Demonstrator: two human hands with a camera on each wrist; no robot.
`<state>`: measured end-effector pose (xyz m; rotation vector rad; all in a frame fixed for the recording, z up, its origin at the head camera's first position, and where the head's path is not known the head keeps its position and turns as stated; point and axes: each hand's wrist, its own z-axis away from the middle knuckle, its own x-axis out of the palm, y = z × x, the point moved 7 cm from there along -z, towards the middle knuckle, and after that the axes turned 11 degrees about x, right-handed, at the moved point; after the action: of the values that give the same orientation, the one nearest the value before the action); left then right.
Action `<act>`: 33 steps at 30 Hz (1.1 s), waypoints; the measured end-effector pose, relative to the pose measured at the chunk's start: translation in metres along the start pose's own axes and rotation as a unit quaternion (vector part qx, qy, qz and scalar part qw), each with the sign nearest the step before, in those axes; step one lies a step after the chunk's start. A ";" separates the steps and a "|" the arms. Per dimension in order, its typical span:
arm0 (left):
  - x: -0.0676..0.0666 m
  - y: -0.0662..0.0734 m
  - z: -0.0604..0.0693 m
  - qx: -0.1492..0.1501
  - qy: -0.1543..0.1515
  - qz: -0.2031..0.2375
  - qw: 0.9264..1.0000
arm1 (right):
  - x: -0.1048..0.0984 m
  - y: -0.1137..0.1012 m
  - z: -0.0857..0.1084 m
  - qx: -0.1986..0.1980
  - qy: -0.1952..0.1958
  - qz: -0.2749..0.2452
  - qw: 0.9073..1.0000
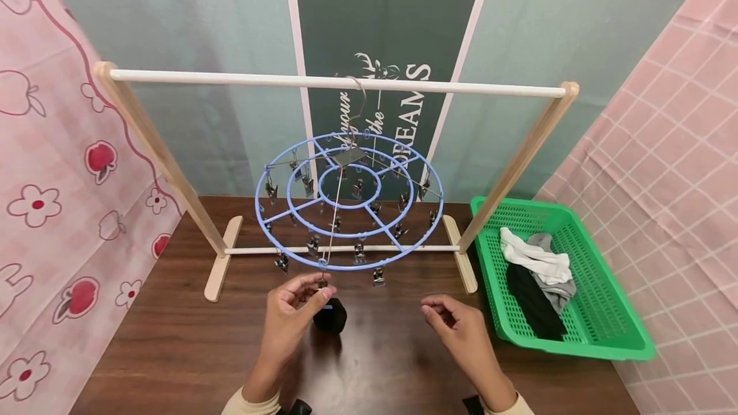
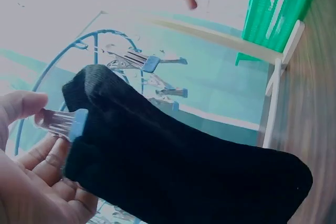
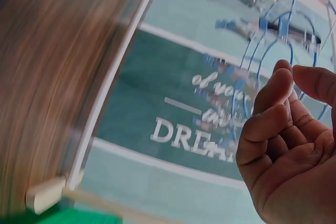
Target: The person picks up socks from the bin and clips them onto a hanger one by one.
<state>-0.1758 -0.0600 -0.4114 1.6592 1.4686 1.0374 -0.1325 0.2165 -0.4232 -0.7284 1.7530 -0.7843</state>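
My left hand (image 1: 288, 312) pinches a metal clip (image 2: 56, 123) with blue tips at the near rim of a round blue drying hanger (image 1: 352, 268). The clip bites the cuff of a black sock (image 2: 173, 145), which hangs below the rim. In the head view the sock is mostly foreshortened. My right hand (image 1: 461, 325) hovers over the table right of the hanger, fingers loosely curled, thumb near the index fingertip, nothing held. Several other clips (image 1: 360, 253) dangle around the hanger's rings.
The hanger's hook hangs on the white bar (image 1: 230, 79) of a wooden rack (image 1: 510, 171). Right of it, a green basket (image 1: 611, 332) holds white (image 1: 536, 258), grey (image 1: 558, 293) and black (image 1: 533, 303) socks. A brown wooden table (image 1: 392, 364) lies beneath.
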 end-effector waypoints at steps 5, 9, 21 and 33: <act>-0.001 0.003 0.000 0.022 0.005 -0.015 1.000 | -0.019 0.014 0.000 0.034 0.018 0.026 0.999; -0.002 0.005 0.000 0.038 0.016 -0.014 0.999 | -0.031 0.024 0.001 0.060 0.028 0.050 0.997; -0.017 0.025 0.005 0.130 0.108 -0.098 0.981 | -0.067 0.032 -0.005 0.092 0.079 0.119 0.985; -0.017 0.034 0.008 0.136 0.142 -0.021 0.980 | -0.096 0.028 -0.020 0.089 0.103 0.183 0.974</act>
<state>-0.1541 -0.0813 -0.3870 1.7088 1.8964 1.1258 -0.1277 0.3111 -0.3869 -0.1974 1.8994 -0.7689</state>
